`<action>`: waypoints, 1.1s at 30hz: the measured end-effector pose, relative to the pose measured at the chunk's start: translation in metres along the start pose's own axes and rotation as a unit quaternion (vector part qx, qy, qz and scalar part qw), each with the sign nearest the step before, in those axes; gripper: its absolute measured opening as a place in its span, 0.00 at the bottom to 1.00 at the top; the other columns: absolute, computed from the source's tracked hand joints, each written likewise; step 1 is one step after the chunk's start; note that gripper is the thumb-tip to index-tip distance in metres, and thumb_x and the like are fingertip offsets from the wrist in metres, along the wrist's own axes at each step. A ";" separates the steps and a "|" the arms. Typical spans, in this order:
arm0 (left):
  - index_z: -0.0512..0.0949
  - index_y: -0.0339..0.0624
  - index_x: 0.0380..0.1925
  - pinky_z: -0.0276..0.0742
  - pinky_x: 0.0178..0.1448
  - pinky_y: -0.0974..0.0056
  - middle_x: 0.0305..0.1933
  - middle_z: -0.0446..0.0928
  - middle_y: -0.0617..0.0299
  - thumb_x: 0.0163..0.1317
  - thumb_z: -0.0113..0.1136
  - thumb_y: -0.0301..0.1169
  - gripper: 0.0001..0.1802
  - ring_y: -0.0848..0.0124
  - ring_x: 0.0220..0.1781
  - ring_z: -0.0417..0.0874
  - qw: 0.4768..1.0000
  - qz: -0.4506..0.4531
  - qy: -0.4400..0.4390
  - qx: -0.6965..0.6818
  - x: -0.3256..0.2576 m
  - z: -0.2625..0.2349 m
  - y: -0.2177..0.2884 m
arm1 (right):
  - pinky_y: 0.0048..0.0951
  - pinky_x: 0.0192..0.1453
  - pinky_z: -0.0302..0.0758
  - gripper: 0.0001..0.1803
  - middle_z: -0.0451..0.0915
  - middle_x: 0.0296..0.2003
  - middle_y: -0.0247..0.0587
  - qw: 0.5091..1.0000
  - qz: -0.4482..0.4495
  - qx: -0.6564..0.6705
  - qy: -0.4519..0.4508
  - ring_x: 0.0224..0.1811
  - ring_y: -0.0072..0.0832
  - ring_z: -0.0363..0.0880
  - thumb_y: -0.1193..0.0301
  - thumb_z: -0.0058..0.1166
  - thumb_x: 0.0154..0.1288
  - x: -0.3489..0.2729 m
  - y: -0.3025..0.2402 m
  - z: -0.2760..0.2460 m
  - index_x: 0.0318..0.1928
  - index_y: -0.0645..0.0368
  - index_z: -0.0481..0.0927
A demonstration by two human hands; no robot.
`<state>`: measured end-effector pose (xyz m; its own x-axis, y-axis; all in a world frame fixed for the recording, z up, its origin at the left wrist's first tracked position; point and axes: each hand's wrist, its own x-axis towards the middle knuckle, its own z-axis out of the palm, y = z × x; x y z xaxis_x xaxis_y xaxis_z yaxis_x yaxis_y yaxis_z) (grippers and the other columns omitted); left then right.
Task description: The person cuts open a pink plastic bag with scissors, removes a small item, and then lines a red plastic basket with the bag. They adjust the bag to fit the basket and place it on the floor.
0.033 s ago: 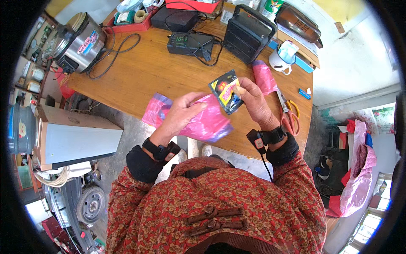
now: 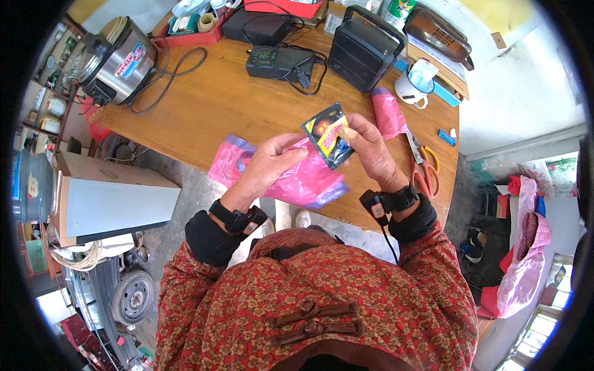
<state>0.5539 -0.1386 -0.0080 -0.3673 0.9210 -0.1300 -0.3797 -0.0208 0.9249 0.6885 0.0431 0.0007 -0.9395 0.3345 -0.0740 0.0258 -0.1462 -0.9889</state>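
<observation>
A small black packet (image 2: 329, 137) with yellow and pink print is pinched between the thumb and fingers of my right hand (image 2: 374, 151). My left hand (image 2: 272, 164) is closed on a pink plastic bag (image 2: 303, 179) with purple edges, which hangs over the table's front edge. The packet's lower left side overlaps the bag, and I cannot tell whether the two touch. Orange-handled scissors (image 2: 426, 176) lie on the table right of my right hand. Behind them is a rolled piece of pink plastic (image 2: 388, 112).
On the wooden table (image 2: 185, 130) stand a steel cooker (image 2: 120, 62) at left, a black box-shaped device with a handle (image 2: 365, 52), a black adapter (image 2: 281, 63) with cables, and a white enamel mug (image 2: 413, 89). A blue lighter-like object (image 2: 446, 137) lies near the right edge. A large carton (image 2: 117, 195) stands left.
The packet and my right hand have shifted very slightly to the left and down. The bag's lower right end has moved a little to the right.
</observation>
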 end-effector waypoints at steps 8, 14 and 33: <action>0.75 0.35 0.42 0.75 0.39 0.74 0.38 0.78 0.63 0.62 0.54 0.29 0.11 0.81 0.35 0.77 0.995 -0.017 0.051 -0.082 -0.001 0.020 0.007 | 0.17 0.26 0.69 0.15 0.74 0.27 0.28 0.996 -0.009 -0.074 -0.041 0.23 0.13 0.69 0.64 0.54 0.61 -0.011 -0.006 0.019 0.42 0.62 0.74; 0.75 0.34 0.42 0.75 0.38 0.74 0.36 0.78 0.64 0.62 0.55 0.30 0.11 0.81 0.34 0.77 0.996 0.001 0.053 -0.070 -0.002 0.025 0.002 | 0.17 0.24 0.69 0.14 0.73 0.24 0.28 0.995 -0.002 -0.099 -0.013 0.21 0.14 0.70 0.62 0.50 0.64 -0.018 -0.002 0.017 0.39 0.61 0.75; 0.75 0.38 0.38 0.74 0.41 0.58 0.34 0.78 0.49 0.59 0.50 0.29 0.10 0.54 0.39 0.79 0.807 0.134 0.194 0.542 -0.008 -0.054 -0.085 | 0.20 0.26 0.69 0.12 0.75 0.31 0.34 0.929 -0.063 -0.058 0.359 0.23 0.17 0.70 0.76 0.44 0.59 -0.004 0.011 -0.116 0.44 0.62 0.72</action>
<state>0.5435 -0.1657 -0.1050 -0.6309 0.7442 0.2194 0.6455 0.3466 0.6806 0.7321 0.1478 -0.0244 -0.4682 0.8835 0.0177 0.0072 0.0238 -0.9997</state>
